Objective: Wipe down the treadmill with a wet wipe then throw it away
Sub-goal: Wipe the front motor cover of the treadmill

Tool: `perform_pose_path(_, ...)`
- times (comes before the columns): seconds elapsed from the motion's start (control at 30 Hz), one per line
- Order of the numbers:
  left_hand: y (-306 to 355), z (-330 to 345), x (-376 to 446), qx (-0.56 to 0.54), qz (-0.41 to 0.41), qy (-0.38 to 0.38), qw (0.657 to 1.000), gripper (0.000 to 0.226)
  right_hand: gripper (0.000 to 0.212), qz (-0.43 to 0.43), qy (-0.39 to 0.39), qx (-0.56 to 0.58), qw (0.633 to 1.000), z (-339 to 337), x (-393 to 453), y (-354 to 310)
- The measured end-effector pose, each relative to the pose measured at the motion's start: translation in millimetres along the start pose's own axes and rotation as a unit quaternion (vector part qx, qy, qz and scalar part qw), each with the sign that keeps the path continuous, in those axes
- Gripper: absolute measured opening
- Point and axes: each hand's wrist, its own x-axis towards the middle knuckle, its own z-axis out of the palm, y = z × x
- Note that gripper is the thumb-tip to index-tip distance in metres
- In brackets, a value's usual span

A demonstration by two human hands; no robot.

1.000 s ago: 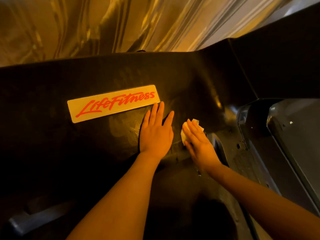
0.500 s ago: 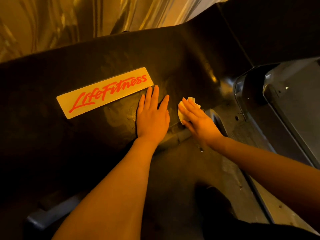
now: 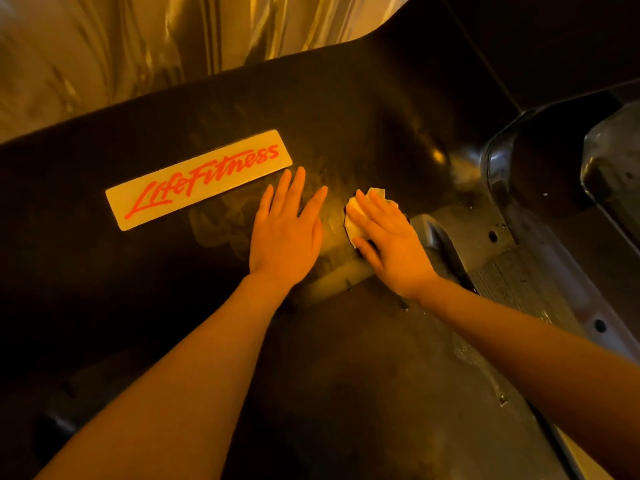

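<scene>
Two hands flat on treadmill cover (image 3: 346, 126): left hand (image 3: 284, 233) bare, right hand (image 3: 388, 239) pressing wet wipe (image 3: 356, 220).

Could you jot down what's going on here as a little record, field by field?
surface: black treadmill cover
label: Life Fitness sticker, left of both hands
left hand: flat on the cover, fingers straight, holding nothing
right hand: pressing the wipe against the cover with straight fingers
wipe: folded, mostly under the fingers
background: shiny draped sheet beyond the cover
</scene>
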Motion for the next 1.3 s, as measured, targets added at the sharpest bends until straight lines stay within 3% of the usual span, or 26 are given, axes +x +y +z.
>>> perform_pose_path(0.23, 11.7, -0.6, -4.6, 0.023, -0.051, -0.014, 0.998, 0.052, 0.050, -0.026, 0.014, 0.021, 0.999, -0.3, -4.6, 0.7)
perform_pose_path(0.43, 29.5, 0.8, -36.3, 0.025, -0.117, -0.020, 0.993, 0.052, 0.058, -0.036, -0.023, 0.041, 0.998, 7.8, -38.4, -1.0)
perform_pose_path(0.63, 31.0, 1.6, -36.8, 0.022, -0.123, -0.022, 0.992, 0.052, 0.053, -0.037, -0.034, 0.027, 0.998, 17.4, -47.7, 4.7)
perform_pose_path(0.8, 32.2, 5.6, -37.2, 0.032, -0.130, -0.012, 0.991, 0.053, 0.054, -0.063, -0.019, 0.010, 0.998, 16.9, -33.0, 3.7)
perform_pose_path(1.1, 32.0, 8.1, -37.9, 0.042, -0.130, -0.005, 0.991, 0.054, 0.047, -0.031, 0.035, 0.060, 0.997, 35.6, -49.3, -15.6)
perform_pose_path(1.3, 32.0, 11.2, -38.7, 0.039, -0.131, 0.001, 0.991, 0.053, 0.058, -0.030, 0.063, 0.061, 0.996, 48.7, -67.5, -23.1)
